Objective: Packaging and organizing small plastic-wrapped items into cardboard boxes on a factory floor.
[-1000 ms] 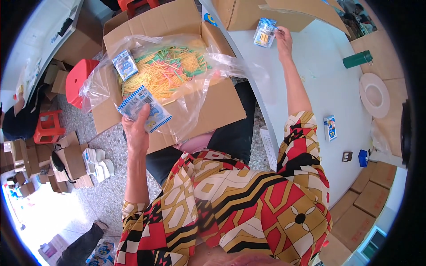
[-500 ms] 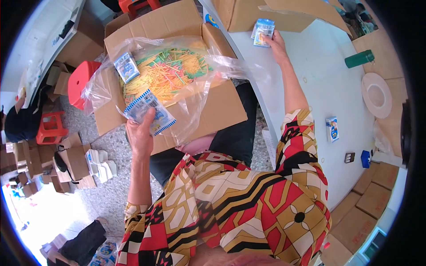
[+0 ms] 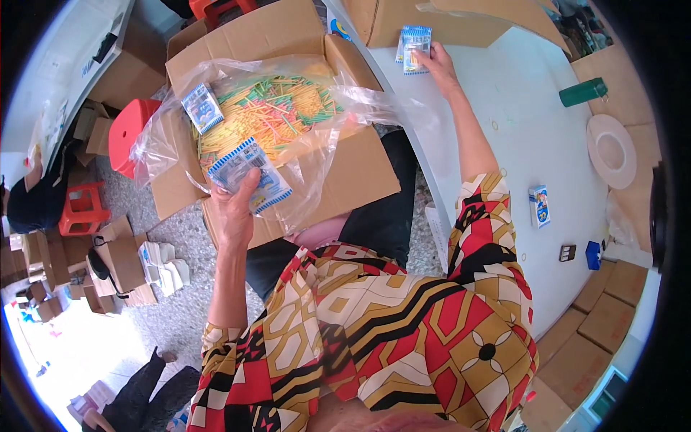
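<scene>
My left hand (image 3: 236, 212) grips a blue-and-white printed packet (image 3: 253, 175), thumb on top, above the near edge of an open cardboard box (image 3: 353, 169). Lined with a clear plastic bag (image 3: 162, 137), the box holds a heap of thin sticks (image 3: 270, 115) in yellow, green and pink. Another blue-and-white packet (image 3: 202, 109) lies at the heap's left side. Over the white table to the right, my right hand (image 3: 439, 66) pinches a similar small packet (image 3: 415, 50); a second one shows partly behind it.
On the table lie a single packet (image 3: 539, 207), a green bottle (image 3: 583, 93) and a pale round lid-like disc (image 3: 611, 153). A large carton (image 3: 461, 29) stands at the table's far end. Red stools (image 3: 132, 133) and cartons (image 3: 122, 259) are on the left floor. Another person's dark-clothed legs (image 3: 147, 396) show lower left.
My right hand has shifted slightly left with its packet. The left hand and its packet have moved a little up and right. At lower left, the other person's legs have moved.
</scene>
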The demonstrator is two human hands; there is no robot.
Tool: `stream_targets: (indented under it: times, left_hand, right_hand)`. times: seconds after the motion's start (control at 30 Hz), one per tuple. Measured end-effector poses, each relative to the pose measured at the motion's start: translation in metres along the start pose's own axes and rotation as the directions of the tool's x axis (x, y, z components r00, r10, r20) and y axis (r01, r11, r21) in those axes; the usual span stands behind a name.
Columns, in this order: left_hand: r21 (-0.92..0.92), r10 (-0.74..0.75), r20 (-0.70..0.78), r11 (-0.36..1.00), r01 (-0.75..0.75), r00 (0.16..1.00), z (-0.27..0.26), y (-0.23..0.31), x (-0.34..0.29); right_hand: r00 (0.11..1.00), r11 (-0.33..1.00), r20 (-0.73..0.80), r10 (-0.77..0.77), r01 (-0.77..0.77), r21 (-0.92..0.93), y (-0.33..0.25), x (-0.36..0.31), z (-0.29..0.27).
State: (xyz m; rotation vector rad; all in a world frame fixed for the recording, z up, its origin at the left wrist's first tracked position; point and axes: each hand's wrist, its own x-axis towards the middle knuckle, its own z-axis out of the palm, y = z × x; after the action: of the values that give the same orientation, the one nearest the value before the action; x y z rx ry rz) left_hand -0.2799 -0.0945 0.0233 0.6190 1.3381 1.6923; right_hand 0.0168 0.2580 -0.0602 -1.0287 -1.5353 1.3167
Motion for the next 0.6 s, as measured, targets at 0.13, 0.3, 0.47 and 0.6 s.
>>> stream_targets:
  times: [0.13, 0.3, 0.47, 0.6]
  left_hand:
    - [0.025, 0.008, -0.033, 1.000, -0.007, 0.999, 0.004, 0.003, -0.002]
    - [0.033, 0.073, 0.010, 0.997, -0.073, 0.997, 0.007, 0.010, 0.005]
    - [0.058, 0.103, -0.008, 0.993, -0.103, 0.995, 0.007, 0.008, 0.003]
    - [0.142, 0.138, 0.020, 0.980, -0.139, 0.990, 0.008, 0.006, 0.002]
  right_hand:
    - [0.978, 0.992, -0.171, -0.119, 0.112, -0.050, 0.015, 0.004, 0.010]
    - [0.791, 0.840, -0.378, -0.482, 0.293, -0.457, -0.012, -0.020, 0.023]
    - [0.861, 0.830, -0.065, -0.505, 0.464, -0.310, -0.104, -0.078, 0.110]
    - [0.828, 0.842, 0.401, -0.392, 0.498, -0.206, -0.161, -0.128, 0.169]
